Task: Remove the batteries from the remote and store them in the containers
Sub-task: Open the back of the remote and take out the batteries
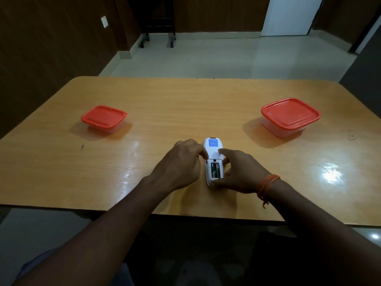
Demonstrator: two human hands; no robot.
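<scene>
A white remote lies face down near the table's front edge, a blue label at its far end. Its battery bay is uncovered, and batteries show inside. The slid-off cover rests over the remote's middle. My left hand touches the remote's left side with curled fingers. My right hand grips the remote's near end and right side, index finger on the cover. Two clear containers with orange lids stand shut: a small one at the left, a larger one at the right.
The wooden table has glossy glare patches at the right. Beyond its far edge lie a tiled floor, a wheeled dark stand and a white door. An orange thread band circles my right wrist.
</scene>
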